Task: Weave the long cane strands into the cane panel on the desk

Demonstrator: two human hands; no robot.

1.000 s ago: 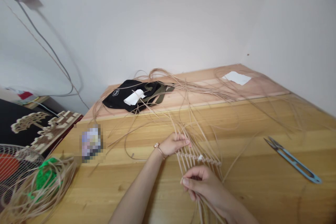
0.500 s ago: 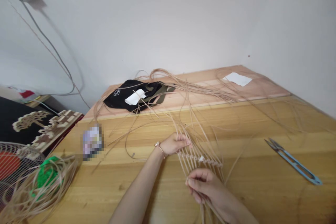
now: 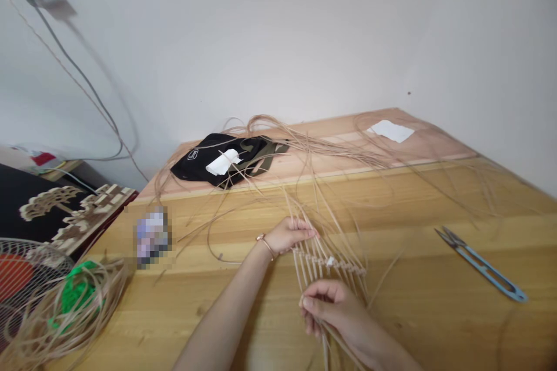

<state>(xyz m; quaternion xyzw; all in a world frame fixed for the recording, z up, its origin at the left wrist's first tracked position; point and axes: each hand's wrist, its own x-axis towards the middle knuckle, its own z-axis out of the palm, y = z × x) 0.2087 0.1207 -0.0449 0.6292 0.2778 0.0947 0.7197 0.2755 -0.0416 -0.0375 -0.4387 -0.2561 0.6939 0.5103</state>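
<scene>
A small woven panel of pale rattan strands (image 3: pixel 327 261) lies on the wooden table (image 3: pixel 418 295). Long loose strands run from it toward the far end. My left hand (image 3: pixel 288 235), with a thin bracelet on the wrist, rests on the upper left corner of the weave, fingers curled down onto the strands. Just below the weave, my right hand (image 3: pixel 334 312) is closed in a pinch on one or two strands that trail toward me.
Grey-blue thread snips (image 3: pixel 481 265) lie at the right. A black and olive cloth bag (image 3: pixel 226 158) with white paper sits at the far left, and white paper (image 3: pixel 390 130) at the far right. A coil of rattan with green cord (image 3: pixel 65 307) hangs at the left edge near a fan.
My right hand has shifted slightly left and toward me, drawing the pinched strands with it. My left hand stays on the weave.
</scene>
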